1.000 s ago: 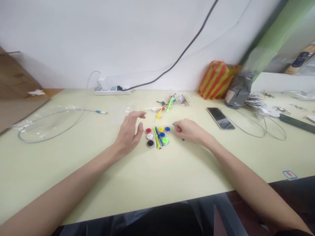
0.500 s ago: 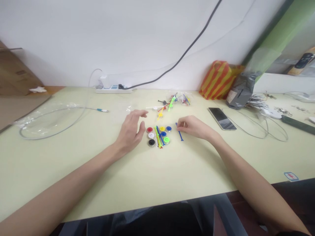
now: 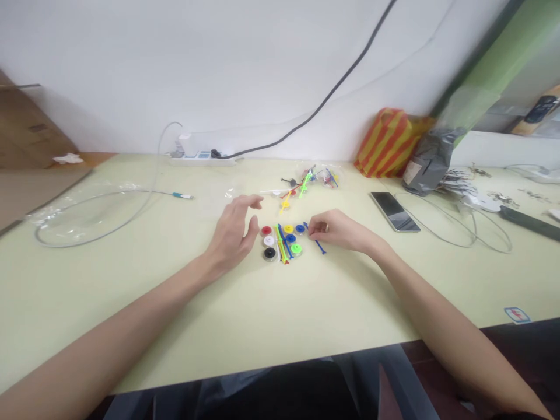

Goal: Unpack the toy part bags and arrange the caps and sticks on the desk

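My right hand [image 3: 330,227] pinches a blue plastic arrow [image 3: 320,247] by its middle, just right of the small group of parts. The fingers cover part of its shaft. To the left of that group, my left hand [image 3: 234,230] hovers or rests with fingers apart, holding nothing. Between the hands lie round discs: a red disc [image 3: 266,231], a white disc [image 3: 268,241], a black disc [image 3: 270,254], a yellow disc [image 3: 289,229], a green disc [image 3: 296,249] and blue discs [image 3: 300,229]. A bundle of coloured arrows [image 3: 283,245] lies lengthwise among them.
Behind the hands is a pile of assembled spinners [image 3: 301,186], partly in clear plastic. A phone [image 3: 394,211] and a looped cable lie right. A power strip [image 3: 202,158] stands by the wall, a grey USB cable [image 3: 122,224] at left, and a striped bag [image 3: 382,143] back right.
My right hand has shifted slightly left with the blue arrow, bringing it nearer the discs; the arrow now slants more. My left hand has stayed in place.
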`<state>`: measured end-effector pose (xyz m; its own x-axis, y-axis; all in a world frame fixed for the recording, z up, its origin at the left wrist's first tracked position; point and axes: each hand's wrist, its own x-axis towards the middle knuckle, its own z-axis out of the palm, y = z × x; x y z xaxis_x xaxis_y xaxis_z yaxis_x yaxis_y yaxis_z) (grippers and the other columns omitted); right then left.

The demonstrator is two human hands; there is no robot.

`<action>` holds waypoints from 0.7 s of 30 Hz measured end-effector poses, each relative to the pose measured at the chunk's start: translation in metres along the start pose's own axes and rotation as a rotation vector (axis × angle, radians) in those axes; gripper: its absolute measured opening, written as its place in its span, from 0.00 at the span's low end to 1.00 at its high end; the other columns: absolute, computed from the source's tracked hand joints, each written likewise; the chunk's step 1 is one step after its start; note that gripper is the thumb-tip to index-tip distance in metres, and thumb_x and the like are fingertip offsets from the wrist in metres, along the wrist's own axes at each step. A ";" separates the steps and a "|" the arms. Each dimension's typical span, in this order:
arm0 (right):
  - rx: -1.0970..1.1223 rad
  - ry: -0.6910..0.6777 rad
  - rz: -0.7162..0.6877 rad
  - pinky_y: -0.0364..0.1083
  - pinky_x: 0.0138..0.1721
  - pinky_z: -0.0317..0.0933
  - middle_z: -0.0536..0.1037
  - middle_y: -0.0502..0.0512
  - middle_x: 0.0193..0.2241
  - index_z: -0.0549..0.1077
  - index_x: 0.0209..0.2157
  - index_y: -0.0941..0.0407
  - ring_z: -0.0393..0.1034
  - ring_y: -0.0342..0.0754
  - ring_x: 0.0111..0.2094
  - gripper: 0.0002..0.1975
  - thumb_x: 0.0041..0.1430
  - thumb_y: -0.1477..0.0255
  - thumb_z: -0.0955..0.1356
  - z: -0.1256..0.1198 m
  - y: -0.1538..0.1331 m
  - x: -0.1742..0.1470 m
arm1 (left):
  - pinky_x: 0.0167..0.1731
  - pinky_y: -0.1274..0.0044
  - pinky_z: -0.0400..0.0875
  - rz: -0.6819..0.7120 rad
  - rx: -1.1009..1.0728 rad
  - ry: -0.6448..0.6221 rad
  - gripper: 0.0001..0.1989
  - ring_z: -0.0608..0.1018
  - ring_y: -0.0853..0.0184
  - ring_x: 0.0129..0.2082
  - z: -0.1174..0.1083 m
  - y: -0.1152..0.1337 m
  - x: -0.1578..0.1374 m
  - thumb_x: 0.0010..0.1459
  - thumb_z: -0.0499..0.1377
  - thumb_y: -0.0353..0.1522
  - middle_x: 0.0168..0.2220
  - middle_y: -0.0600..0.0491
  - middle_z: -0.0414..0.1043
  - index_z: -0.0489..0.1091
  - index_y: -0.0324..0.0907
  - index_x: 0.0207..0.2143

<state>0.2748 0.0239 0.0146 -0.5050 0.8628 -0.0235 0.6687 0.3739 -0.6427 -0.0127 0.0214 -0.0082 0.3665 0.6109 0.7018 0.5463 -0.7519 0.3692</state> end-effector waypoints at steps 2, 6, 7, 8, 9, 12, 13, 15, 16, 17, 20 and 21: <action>0.016 -0.003 -0.010 0.44 0.36 0.63 0.80 0.52 0.31 0.78 0.34 0.57 0.72 0.46 0.32 0.07 0.55 0.76 0.67 0.001 0.001 0.001 | 0.54 0.62 0.69 -0.003 -0.001 -0.003 0.20 0.74 0.59 0.51 0.000 0.000 0.000 0.67 0.51 0.27 0.48 0.47 0.70 0.59 0.46 0.60; 0.027 -0.008 -0.004 0.44 0.36 0.64 0.80 0.52 0.31 0.78 0.34 0.57 0.73 0.46 0.32 0.07 0.55 0.77 0.67 0.001 0.002 0.001 | 0.54 0.61 0.69 0.002 0.003 -0.005 0.20 0.74 0.59 0.50 0.000 0.000 0.000 0.67 0.51 0.27 0.48 0.47 0.70 0.59 0.46 0.60; 0.029 -0.011 -0.003 0.44 0.35 0.64 0.80 0.52 0.31 0.78 0.34 0.57 0.73 0.46 0.32 0.07 0.55 0.76 0.67 0.001 0.002 0.001 | 0.54 0.61 0.69 0.003 0.003 -0.005 0.20 0.74 0.59 0.50 0.000 0.000 0.000 0.67 0.51 0.27 0.48 0.47 0.70 0.59 0.46 0.59; 0.034 -0.018 -0.005 0.44 0.35 0.64 0.80 0.52 0.30 0.78 0.34 0.57 0.72 0.46 0.32 0.07 0.54 0.76 0.67 0.001 0.001 0.000 | 0.54 0.62 0.69 0.005 0.002 -0.006 0.19 0.74 0.59 0.50 0.000 0.001 0.000 0.67 0.51 0.27 0.48 0.47 0.70 0.59 0.46 0.59; 0.041 -0.027 -0.008 0.43 0.35 0.63 0.80 0.52 0.30 0.78 0.34 0.57 0.72 0.46 0.31 0.07 0.55 0.76 0.67 0.000 0.000 0.000 | 0.53 0.62 0.69 0.007 0.000 -0.009 0.20 0.74 0.59 0.50 0.000 0.001 0.000 0.67 0.51 0.27 0.48 0.47 0.71 0.59 0.46 0.59; 0.064 -0.051 -0.021 0.43 0.34 0.64 0.79 0.51 0.30 0.77 0.34 0.57 0.71 0.45 0.31 0.07 0.55 0.76 0.67 0.000 -0.004 -0.001 | 0.53 0.62 0.69 0.012 -0.005 -0.017 0.20 0.74 0.59 0.50 0.000 0.001 0.000 0.67 0.51 0.26 0.48 0.47 0.71 0.59 0.46 0.60; 0.069 -0.055 -0.025 0.43 0.34 0.64 0.79 0.51 0.30 0.77 0.34 0.57 0.71 0.45 0.31 0.07 0.55 0.76 0.67 -0.001 -0.005 -0.002 | 0.53 0.62 0.69 0.014 -0.006 -0.017 0.20 0.74 0.59 0.49 0.000 0.001 0.000 0.67 0.51 0.26 0.48 0.47 0.71 0.59 0.45 0.60; 0.069 -0.055 -0.027 0.43 0.35 0.64 0.79 0.52 0.30 0.77 0.35 0.57 0.71 0.45 0.31 0.07 0.55 0.76 0.67 -0.001 -0.006 -0.002 | 0.53 0.62 0.69 0.015 -0.006 -0.013 0.20 0.74 0.59 0.49 0.000 0.001 0.000 0.67 0.51 0.27 0.47 0.47 0.71 0.59 0.45 0.60; 0.065 -0.051 -0.023 0.43 0.35 0.64 0.79 0.52 0.30 0.77 0.35 0.57 0.71 0.45 0.31 0.07 0.55 0.77 0.67 -0.002 -0.005 -0.002 | 0.53 0.62 0.69 0.015 -0.006 -0.012 0.20 0.74 0.59 0.49 0.000 0.001 0.000 0.67 0.51 0.27 0.47 0.47 0.71 0.59 0.45 0.60; 0.057 -0.046 -0.017 0.43 0.34 0.64 0.79 0.51 0.30 0.77 0.35 0.57 0.71 0.45 0.31 0.07 0.55 0.77 0.67 -0.002 -0.005 -0.002 | 0.53 0.62 0.69 0.015 -0.006 -0.012 0.20 0.74 0.59 0.49 0.000 0.001 0.000 0.67 0.51 0.27 0.47 0.47 0.71 0.59 0.45 0.60; 0.040 -0.041 0.002 0.43 0.33 0.63 0.78 0.51 0.30 0.77 0.35 0.58 0.71 0.45 0.31 0.07 0.54 0.76 0.68 -0.003 -0.002 -0.001 | 0.53 0.63 0.69 0.015 -0.008 -0.015 0.20 0.74 0.59 0.49 0.000 0.001 0.000 0.67 0.51 0.26 0.47 0.48 0.71 0.59 0.46 0.59; 0.041 -0.043 0.004 0.43 0.33 0.62 0.78 0.51 0.30 0.77 0.35 0.58 0.70 0.45 0.31 0.07 0.54 0.76 0.68 -0.003 -0.001 -0.001 | 0.53 0.63 0.69 0.016 -0.009 -0.016 0.20 0.74 0.59 0.49 0.000 0.001 0.000 0.67 0.51 0.26 0.47 0.48 0.71 0.59 0.46 0.59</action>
<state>0.2760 0.0234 0.0178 -0.5264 0.8482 -0.0583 0.6482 0.3560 -0.6732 -0.0118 0.0207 -0.0081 0.3869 0.6025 0.6981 0.5332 -0.7638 0.3638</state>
